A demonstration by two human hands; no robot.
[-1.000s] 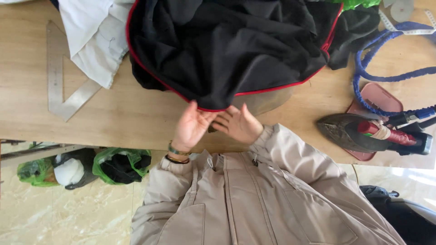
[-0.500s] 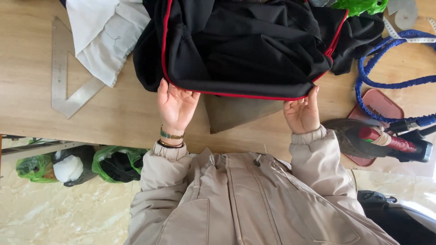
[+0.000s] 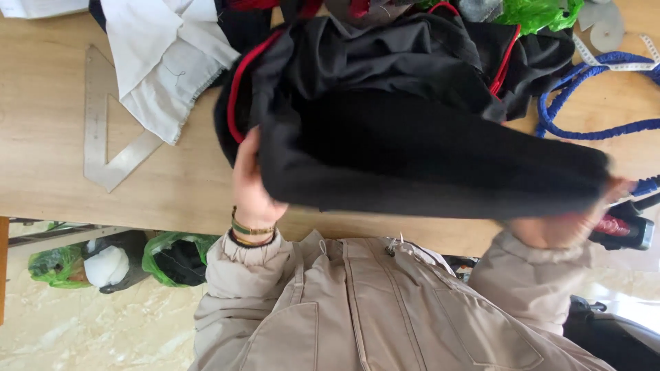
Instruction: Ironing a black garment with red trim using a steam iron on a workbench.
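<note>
Right, you've got the black garment point(image 3: 426, 151) stretched across the near edge of the wooden table point(image 3: 41, 158), one hand at each end. Your left hand point(image 3: 253, 185) is clamped on the left edge of the fabric, fingers curled under and out of sight behind the cloth, thumb side facing you; bracelets sit on that wrist. Your right hand point(image 3: 570, 223) is at the far right end, blurred. It looks closed on the fabric's corner, but I can't tell the finger positions for sure.

The garment is black with red piping point(image 3: 237, 86) along its edge. The part between your hands is pulled into a flat, taut band; the rest is bunched up behind it on the table.

Around it:
- White cloth point(image 3: 161, 62) lies at upper left, touching the black fabric.
- Metal set square point(image 3: 103, 144) lies flat on the table, left of your left hand, partly under the white cloth.
- Blue cord point(image 3: 584, 127) loops at right, just beyond the garment.
- Green plastic point(image 3: 533, 12) sits at the top edge.
- A red-and-black tool point(image 3: 622, 230) sits just beside your right hand.
- Below the table on the floor: green bags point(image 3: 172, 257).
</note>
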